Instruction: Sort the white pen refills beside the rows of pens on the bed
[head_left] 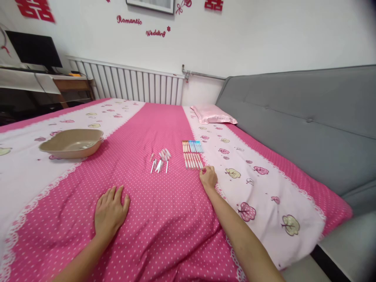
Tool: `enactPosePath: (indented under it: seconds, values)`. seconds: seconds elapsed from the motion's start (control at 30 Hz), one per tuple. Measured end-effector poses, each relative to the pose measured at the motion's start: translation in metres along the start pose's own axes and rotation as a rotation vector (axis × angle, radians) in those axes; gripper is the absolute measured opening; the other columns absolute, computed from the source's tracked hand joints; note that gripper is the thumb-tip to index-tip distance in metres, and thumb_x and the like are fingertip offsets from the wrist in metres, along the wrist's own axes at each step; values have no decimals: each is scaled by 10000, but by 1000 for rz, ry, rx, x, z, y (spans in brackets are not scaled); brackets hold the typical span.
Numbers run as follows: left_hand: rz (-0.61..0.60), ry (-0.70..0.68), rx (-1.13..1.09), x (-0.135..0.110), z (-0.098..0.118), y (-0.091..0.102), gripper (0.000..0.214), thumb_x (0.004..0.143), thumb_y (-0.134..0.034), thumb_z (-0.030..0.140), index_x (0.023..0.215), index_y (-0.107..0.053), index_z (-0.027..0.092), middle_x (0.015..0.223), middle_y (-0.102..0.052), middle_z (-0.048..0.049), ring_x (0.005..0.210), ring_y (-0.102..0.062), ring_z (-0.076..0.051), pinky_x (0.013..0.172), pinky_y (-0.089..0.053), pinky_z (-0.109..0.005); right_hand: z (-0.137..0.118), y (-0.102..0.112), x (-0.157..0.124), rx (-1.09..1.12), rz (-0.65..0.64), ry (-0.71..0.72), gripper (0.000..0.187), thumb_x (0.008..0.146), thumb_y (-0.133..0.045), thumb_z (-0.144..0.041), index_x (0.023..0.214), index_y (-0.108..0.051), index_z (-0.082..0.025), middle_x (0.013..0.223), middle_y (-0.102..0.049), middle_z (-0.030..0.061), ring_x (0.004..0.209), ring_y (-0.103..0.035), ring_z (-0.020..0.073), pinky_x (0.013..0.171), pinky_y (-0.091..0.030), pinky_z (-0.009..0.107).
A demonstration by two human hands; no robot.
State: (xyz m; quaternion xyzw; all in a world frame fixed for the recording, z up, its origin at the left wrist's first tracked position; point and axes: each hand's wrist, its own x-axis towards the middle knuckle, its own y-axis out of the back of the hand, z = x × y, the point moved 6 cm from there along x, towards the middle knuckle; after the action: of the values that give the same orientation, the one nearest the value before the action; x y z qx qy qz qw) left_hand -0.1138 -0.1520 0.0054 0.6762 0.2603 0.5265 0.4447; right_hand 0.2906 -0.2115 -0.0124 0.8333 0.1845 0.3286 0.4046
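My left hand lies flat on the pink dotted bedspread, fingers stretched out and holding nothing. My right hand has its fingers pinched at the lower end of the rightmost pen in a row of orange-and-white pens; that pen's tip is partly hidden by the fingers. Just above this row lie orange-brown pens and light blue pens, side by side. To their left is a loose group of pale pink pens and white pens, pointing different ways.
A beige plastic basin stands on the bed's left part. Farther back, a pink pillow rests against the grey headboard. A white radiator runs along the wall, beside a desk with a monitor.
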Motion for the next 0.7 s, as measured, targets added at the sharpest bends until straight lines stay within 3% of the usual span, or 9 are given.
enactPosePath:
  seconds: [0.7]
  values:
    - [15,-5,15,0,0,-1,574,860,-273,411,1249,-520,68,1250,-549,-175,1173,-464,-295,1020,-297,-415,2,-1,0,-35,25,-7,210,789,-576,-361,809,-720,-210,942,-625,51,710,-580,161,644,-386,278]
